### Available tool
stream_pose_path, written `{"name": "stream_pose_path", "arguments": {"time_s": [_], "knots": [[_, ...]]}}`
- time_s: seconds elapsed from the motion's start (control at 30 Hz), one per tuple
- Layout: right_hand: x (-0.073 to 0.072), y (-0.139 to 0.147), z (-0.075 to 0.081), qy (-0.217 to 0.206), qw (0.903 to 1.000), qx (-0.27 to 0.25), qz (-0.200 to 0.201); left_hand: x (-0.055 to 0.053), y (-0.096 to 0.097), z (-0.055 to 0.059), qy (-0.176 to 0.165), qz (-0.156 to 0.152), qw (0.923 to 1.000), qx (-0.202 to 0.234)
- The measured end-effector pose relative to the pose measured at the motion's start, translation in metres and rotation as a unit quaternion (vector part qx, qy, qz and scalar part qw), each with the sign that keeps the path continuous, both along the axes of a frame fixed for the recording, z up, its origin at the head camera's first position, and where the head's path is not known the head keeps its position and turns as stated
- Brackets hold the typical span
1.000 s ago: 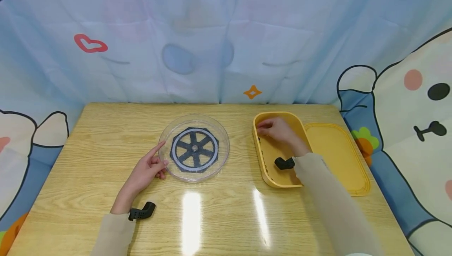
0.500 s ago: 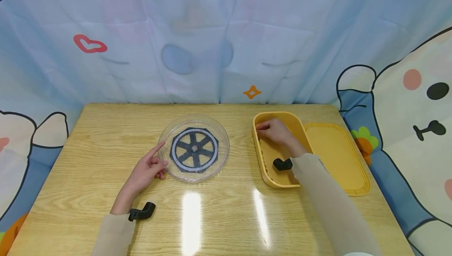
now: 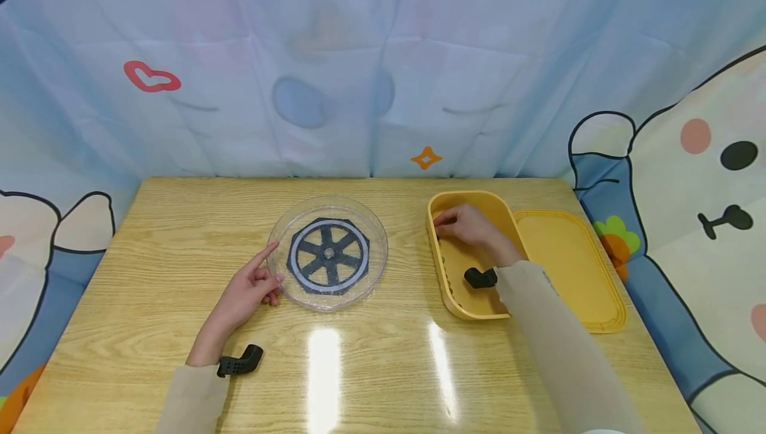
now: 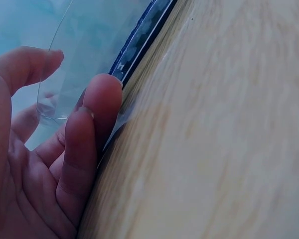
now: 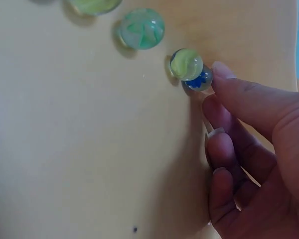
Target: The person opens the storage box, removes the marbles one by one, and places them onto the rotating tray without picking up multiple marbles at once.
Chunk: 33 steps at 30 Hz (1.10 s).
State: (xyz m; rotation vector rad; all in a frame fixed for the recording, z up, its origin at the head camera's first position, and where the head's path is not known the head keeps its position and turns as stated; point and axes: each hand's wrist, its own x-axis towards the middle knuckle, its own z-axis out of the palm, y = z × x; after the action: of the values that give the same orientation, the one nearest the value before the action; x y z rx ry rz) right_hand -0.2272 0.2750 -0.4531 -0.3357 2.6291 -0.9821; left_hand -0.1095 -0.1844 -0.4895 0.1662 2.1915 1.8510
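Observation:
In the head view my left hand (image 3: pixel 248 291) rests at the left rim of a round clear dish (image 3: pixel 378 281), index finger stretched along the edge and thumb touching lower down. A dark six-spoked, wheel-like shape (image 3: pixel 328 254) shows within the dish. Further right, my right hand (image 3: pixel 473 224) reaches into an open yellow box (image 3: pixel 469 311), at its left wall. There, in the right wrist view, thumb and index finger pinch a clear marble (image 5: pixel 202 79) with a blue core. Touching or overlapping it is a yellow-green marble (image 5: pixel 186 64); a pale green marble (image 5: pixel 142 29) lies beyond.
A yellow lid (image 3: pixel 568 268) lies flat to the right of the box. Further marbles line the box's left wall, one yellow-green marble (image 5: pixel 94 5) at the frame's top edge. The wooden table (image 3: pixel 383 354) ends at a patterned curtain (image 3: pixel 335 135) behind.
The right hand's fingers shift slightly at the box's left wall, and the arm moves a little. The left hand and the dish hold their place.

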Motion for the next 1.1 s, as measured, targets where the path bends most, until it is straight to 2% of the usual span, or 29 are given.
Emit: {"name": "stream_pose_path", "arguments": {"time_s": [0.17,0.4,0.63,0.77,0.93,1.1], "knots": [[0.001,0.001,0.002,0.000,1.0000,0.002,0.002,0.000,0.000,0.000,0.004,0.001,1.0000,-0.005],[0.003,0.007,0.008,-0.010,0.9995,-0.025,-0.013,-0.001,0.001,0.000,0.005,-0.001,1.0000,-0.002],[0.009,0.010,0.024,-0.015,0.9984,-0.030,-0.046,0.000,0.001,-0.001,0.001,0.003,1.0000,-0.003],[0.013,0.010,0.037,-0.004,0.9972,-0.036,-0.065,-0.001,0.002,-0.002,0.000,0.003,1.0000,0.001],[0.020,0.001,0.052,0.027,0.9964,-0.055,-0.059,0.000,0.002,0.001,0.002,0.004,1.0000,-0.004],[0.028,-0.017,0.059,0.052,0.9938,-0.085,-0.049,0.001,0.002,0.002,0.003,0.002,1.0000,0.000]]}}
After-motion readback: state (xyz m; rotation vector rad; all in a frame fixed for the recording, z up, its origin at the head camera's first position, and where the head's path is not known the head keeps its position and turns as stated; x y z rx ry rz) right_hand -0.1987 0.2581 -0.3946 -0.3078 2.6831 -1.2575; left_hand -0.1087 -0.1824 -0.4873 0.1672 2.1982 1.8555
